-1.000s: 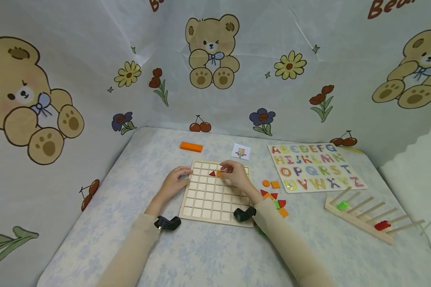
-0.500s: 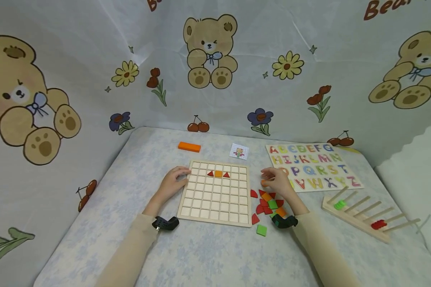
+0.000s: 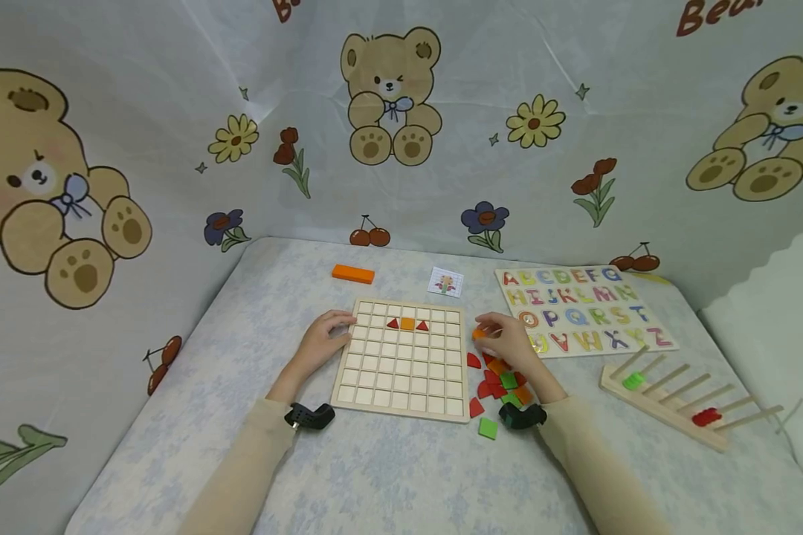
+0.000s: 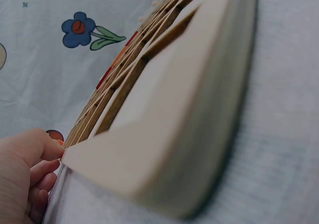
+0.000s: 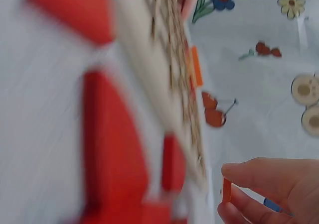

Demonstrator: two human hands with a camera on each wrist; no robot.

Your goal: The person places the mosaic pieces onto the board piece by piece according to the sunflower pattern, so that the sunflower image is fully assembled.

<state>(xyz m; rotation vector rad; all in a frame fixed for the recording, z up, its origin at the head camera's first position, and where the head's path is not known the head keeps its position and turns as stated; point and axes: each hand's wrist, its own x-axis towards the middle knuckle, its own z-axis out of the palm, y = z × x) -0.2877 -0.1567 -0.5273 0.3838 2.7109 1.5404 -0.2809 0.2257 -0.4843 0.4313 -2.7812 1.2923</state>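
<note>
A square wooden grid board (image 3: 401, 370) lies on the table, holding a red triangle (image 3: 392, 324), an orange square (image 3: 407, 324) and another red triangle (image 3: 422, 326) in one row. My left hand (image 3: 323, 342) rests beside its left edge; in the left wrist view a fingertip touches the board's corner (image 4: 124, 169), the other fingers loosely bent. Just right of the board, my right hand (image 3: 508, 342) pinches a small orange round piece (image 3: 479, 334), seen edge-on between thumb and fingers in the right wrist view (image 5: 227, 190). Below that hand lie several loose red, orange and green pieces (image 3: 491, 383).
A picture card (image 3: 445, 282) and an orange block (image 3: 353, 274) lie behind the board. To the right are an alphabet puzzle board (image 3: 589, 308) and a wooden peg rack (image 3: 662, 409) with green and red pieces. A green square (image 3: 488, 428) lies near the board's lower right corner.
My right hand has left the board, where a red triangle now shows right of the orange square. It has picked up the orange round piece and moved slightly left with it. My left hand stays.
</note>
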